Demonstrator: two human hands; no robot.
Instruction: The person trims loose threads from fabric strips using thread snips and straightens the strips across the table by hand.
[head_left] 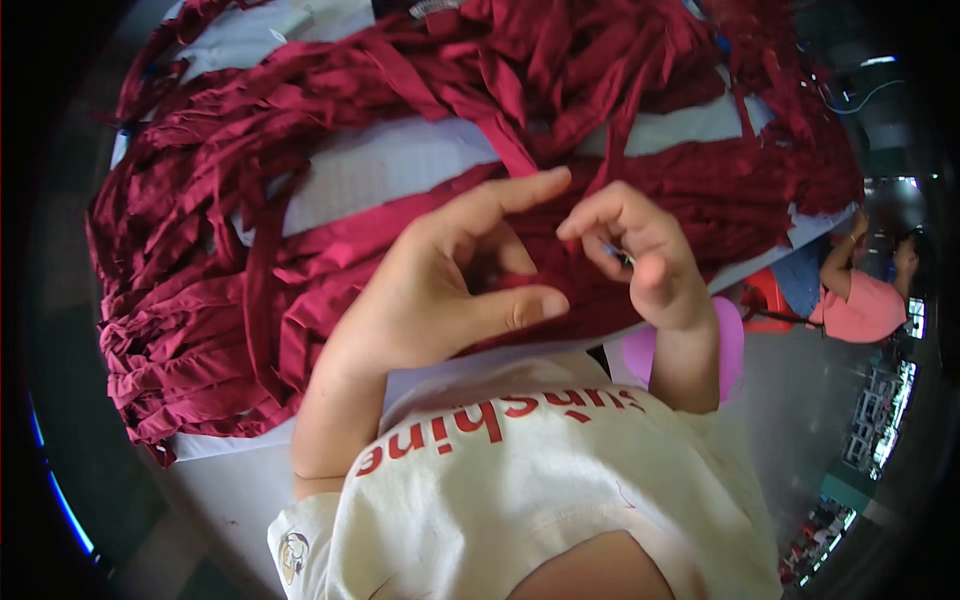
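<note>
My left hand (430, 270) is raised over the dark red cloth, with its thumb and fingers apart and nothing between them. Close by on the right, my right hand (645, 255) is curled, its fingers bent round a small shiny object (622, 254), mostly hidden and too small to name. Beneath and beyond both hands, gathered dark red cloth (350, 240) lies in long folds and loose strips. Neither hand visibly grips the cloth.
A white surface (385, 165) shows between the folds. A purple rounded thing (731, 350) is beside my right forearm. At the right, a person in a pink top (862, 305) is near a red stool (765, 300).
</note>
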